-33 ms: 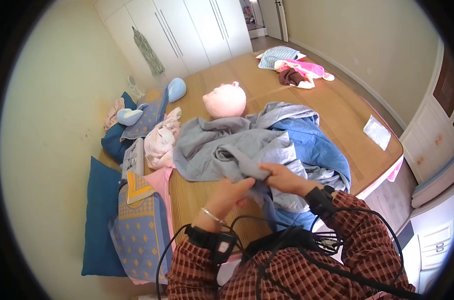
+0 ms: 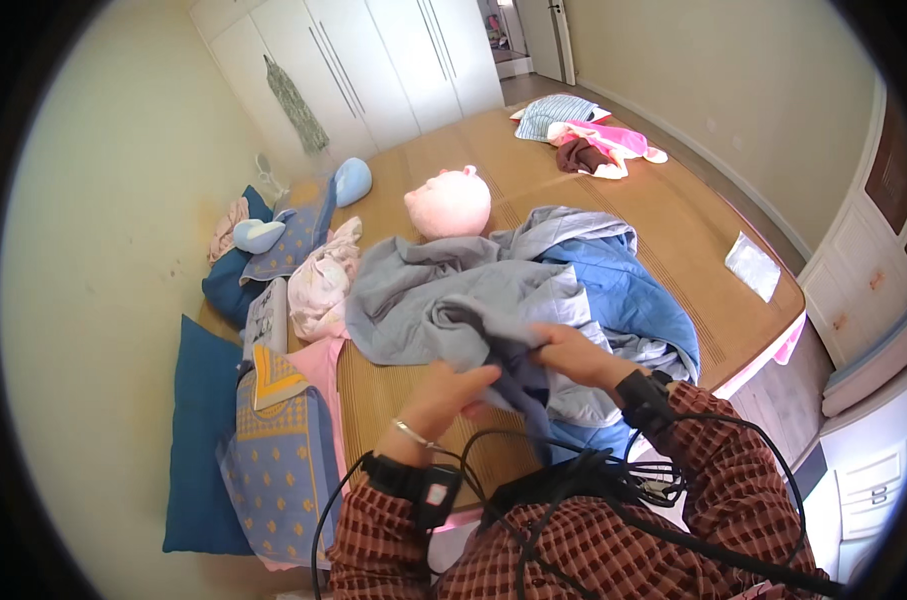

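Brown mat (image 2: 533, 170) beneath grey quilt (image 2: 413, 300), both hands (image 2: 438, 395) (image 2: 578, 358) at its edge.

We've got matt cloth on the quilt (image 2: 518, 290), fuzzy plush on the toy (image 2: 448, 206), a ribbed, woven-looking mat (image 2: 673, 235), pretty smooth wardrobe doors (image 2: 343, 70), shiny metal bangle (image 2: 413, 434), crinkly, glossy plastic-ish packet (image 2: 753, 267).

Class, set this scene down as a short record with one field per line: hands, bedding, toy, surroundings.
Left hand: at the quilt's near edge; grip unclear
Right hand: pinching the quilt
Quilt: grey and blue, rumpled
Bed: brown-topped, beneath the quilt
Toy: pink, rounded, beyond the quilt
Background: white wardrobe
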Demonstrator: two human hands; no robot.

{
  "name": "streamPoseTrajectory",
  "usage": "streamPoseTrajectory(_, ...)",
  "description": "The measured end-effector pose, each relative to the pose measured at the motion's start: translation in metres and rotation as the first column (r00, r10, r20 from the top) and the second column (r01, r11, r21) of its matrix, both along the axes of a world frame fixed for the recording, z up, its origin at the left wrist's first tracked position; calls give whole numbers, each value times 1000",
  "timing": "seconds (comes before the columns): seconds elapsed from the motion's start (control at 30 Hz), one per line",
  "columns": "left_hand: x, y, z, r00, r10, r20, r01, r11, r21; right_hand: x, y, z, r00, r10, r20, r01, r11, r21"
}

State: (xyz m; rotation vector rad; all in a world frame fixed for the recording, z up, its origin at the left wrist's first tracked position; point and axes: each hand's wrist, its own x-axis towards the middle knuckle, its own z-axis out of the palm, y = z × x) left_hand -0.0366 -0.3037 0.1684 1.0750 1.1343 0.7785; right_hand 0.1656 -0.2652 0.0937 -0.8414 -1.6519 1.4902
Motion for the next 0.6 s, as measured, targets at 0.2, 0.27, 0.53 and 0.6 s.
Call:
streamPoseTrajectory(0.2, -58, 24, -15, 980, 125, -156, -108, 987, 118, 44, 17, 5, 876, -270, -399, 46, 871, -490)
streamPoseTrajectory(0.27, -78, 33, -20, 932, 271, -240, -227, 954, 194, 48, 15, 15, 867, -304, -395, 73, 862, -502)
streamPoseTrajectory(0.53, -116, 44, -58, 891, 451, -48, -447, 857, -256, 14, 14, 20, 838, -289, -463, -52, 802, -595)
streamPoseTrajectory(0.6, -87, 41, -73, 865, 456, 210, -393, 875, -284, 4, 11, 13, 852, -266, -451, -79, 786, -613)
